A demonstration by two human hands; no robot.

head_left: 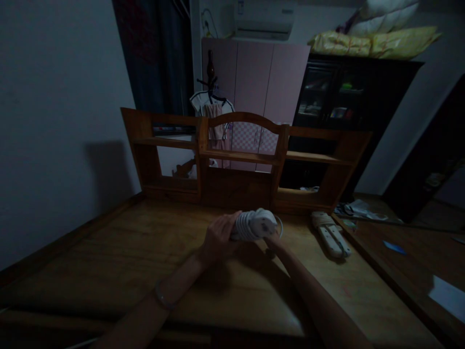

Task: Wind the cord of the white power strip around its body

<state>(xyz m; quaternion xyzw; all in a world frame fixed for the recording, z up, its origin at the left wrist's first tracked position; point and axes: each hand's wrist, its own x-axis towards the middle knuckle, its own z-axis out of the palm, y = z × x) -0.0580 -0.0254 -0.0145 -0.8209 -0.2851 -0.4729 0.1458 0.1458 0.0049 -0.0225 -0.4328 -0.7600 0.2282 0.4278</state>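
A white power strip [264,224] with its cord wound around it in several turns is held above the wooden desk top. My left hand [220,236] is closed around its left end, on the wound side. At the right end, my right hand [274,242] is closed low against the strip, its fingers partly hidden behind it. A loose loop of the cord [281,226] curves out beside the right hand and runs down to it. A small dark shape under the right hand is too dim to name.
Another white power strip [331,237], its cord wrapped at one end, lies on the desk [174,242] to the right. A wooden shelf unit [238,156] stands along the back edge. On the lower surface at right are a blue packet [394,247] and white paper [448,296].
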